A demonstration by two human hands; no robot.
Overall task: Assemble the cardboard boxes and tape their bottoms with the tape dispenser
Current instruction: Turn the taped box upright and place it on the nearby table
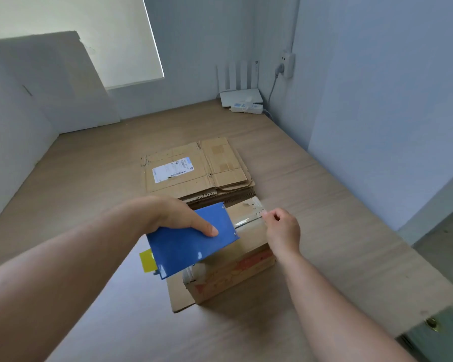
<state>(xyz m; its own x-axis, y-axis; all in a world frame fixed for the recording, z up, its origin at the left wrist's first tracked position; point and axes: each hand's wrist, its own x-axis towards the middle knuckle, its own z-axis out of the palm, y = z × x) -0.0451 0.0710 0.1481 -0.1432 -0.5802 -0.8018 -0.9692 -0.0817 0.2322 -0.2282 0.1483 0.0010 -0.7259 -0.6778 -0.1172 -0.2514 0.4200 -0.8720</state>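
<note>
One assembled cardboard box (236, 267) near the middle of the worktop (324, 257), bottom up, contents hidden. Left hand (173, 218) gripping the blue tape dispenser (191, 241) above it; right hand (283, 228) pinching the clear tape (249, 215) stretched over the seam. One stack of flattened boxes (196, 171) just behind.

Glossy blue tape dispenser (191, 239), matt cardboard box (236, 270), wood-grain table (89, 178).

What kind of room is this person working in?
Probably a home or small office corner used for packing: a wooden desk against plain walls, a router and power strip in the corner, and flattened boxes stacked on it.
</note>
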